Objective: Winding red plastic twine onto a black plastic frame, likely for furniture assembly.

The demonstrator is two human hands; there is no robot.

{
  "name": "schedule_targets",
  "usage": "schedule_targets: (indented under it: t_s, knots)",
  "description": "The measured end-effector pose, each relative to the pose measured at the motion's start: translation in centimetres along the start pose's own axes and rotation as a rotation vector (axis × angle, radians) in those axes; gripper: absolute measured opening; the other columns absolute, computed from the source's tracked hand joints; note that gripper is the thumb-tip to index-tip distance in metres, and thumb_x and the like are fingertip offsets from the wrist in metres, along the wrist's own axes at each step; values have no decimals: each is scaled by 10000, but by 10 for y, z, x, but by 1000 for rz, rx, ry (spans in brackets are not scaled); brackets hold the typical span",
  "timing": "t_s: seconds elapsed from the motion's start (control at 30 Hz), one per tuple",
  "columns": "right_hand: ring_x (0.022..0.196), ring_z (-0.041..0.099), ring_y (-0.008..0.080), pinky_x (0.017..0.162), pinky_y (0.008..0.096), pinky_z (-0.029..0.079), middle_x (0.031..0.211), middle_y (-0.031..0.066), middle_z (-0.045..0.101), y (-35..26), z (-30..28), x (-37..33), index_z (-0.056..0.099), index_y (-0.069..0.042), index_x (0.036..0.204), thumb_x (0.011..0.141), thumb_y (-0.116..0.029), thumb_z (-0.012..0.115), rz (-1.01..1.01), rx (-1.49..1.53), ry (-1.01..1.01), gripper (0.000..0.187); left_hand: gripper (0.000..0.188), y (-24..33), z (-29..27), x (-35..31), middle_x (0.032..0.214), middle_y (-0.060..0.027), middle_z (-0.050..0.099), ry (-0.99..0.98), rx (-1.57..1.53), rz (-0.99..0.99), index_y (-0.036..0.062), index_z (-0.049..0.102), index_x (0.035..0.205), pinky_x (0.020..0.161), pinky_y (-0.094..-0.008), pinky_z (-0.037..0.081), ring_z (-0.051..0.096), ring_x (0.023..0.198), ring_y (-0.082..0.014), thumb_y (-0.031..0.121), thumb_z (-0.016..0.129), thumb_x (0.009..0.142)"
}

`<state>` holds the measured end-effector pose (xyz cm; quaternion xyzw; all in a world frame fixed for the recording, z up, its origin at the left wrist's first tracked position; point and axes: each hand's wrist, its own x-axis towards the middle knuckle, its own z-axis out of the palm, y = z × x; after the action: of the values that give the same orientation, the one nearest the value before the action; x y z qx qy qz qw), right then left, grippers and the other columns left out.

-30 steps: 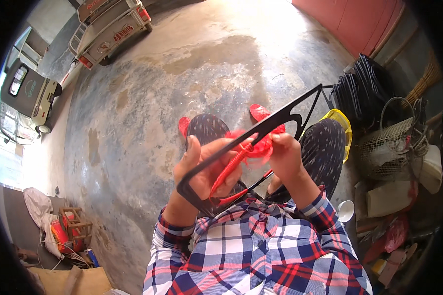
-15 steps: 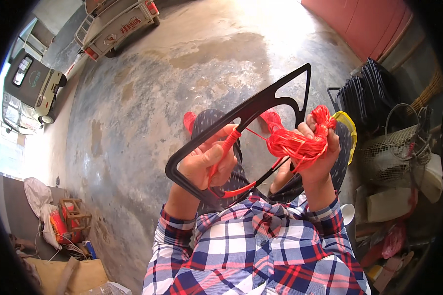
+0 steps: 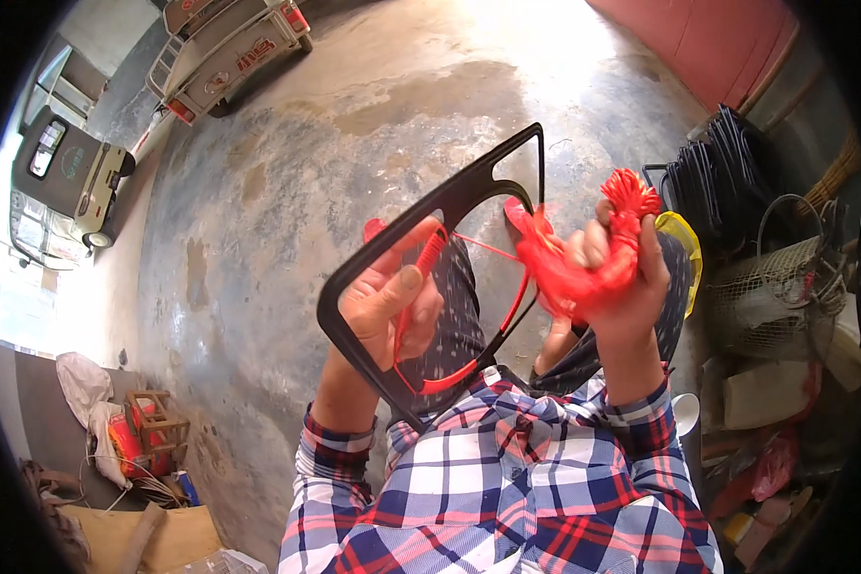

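Observation:
My left hand (image 3: pixel 392 297) is closed on a black frame (image 3: pixel 450 199) with a triangular outline, its fingers reaching through the opening. Red cord is wound tightly round an inner bar of the frame beside my fingers, and more red wrapping (image 3: pixel 450 379) covers part of the lower curved bar. A bundle of red cord (image 3: pixel 584 273) fills my right hand (image 3: pixel 631 287), which is closed round it. One taut strand runs from the wound part across to the bundle. The bundle's lower part is blurred by motion. The frame is tilted above my knees.
Several black frames (image 3: pixel 722 167) stand stacked at the right, near a wire mesh basket (image 3: pixel 765 287). A yellow bag edge (image 3: pixel 681 258) shows beside my right knee. Two vehicles, a cargo tricycle (image 3: pixel 234 57) and a dark green one (image 3: pixel 67 177), stand far left. A wooden stool (image 3: pixel 158 426) is lower left.
The frame has shifted left and turned, its far tip moving left. My right hand has swung the cord bundle slightly, now blurred. Both hands keep their hold.

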<state>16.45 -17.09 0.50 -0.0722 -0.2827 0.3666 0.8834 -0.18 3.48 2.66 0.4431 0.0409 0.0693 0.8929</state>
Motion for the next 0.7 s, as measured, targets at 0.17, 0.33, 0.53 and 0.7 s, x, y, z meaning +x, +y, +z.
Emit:
schedule_targets:
  t_s: [0.17,0.33,0.53,0.7]
  knots:
    - [553,516,170,912,414,461,591,9,480,16,18,-15,520,-12,1228,1056,-469,286,47,-231,153,541,536,1,-11,6,637,-30,467,-24,49,0,123,370,1474,325,-195,321,391,426,-70,259,568,995]
    - [591,514,163,880,423,460,607,-1,452,7,-1,-25,531,-17,1204,1055,-435,330,-16,-55,233,487,501,1,-23,5,647,-25,454,28,-13,-33,110,413,1438,322,-197,308,380,427,-68,288,562,994]
    - [1110,584,311,999,483,459,1093,164,631,-3,-7,-1,572,-15,1150,1029,-328,437,-43,-113,612,362,441,-2,-21,7,656,-28,471,21,-21,-39,89,478,1388,322,-202,293,377,433,-69,290,547,1002]
    - [1022,639,197,963,330,468,1119,127,663,9,33,-8,529,31,1307,824,-57,663,411,-720,56,510,542,-1,-11,5,729,-49,554,0,-91,-93,37,459,1399,397,-222,350,401,445,-78,405,505,1003]
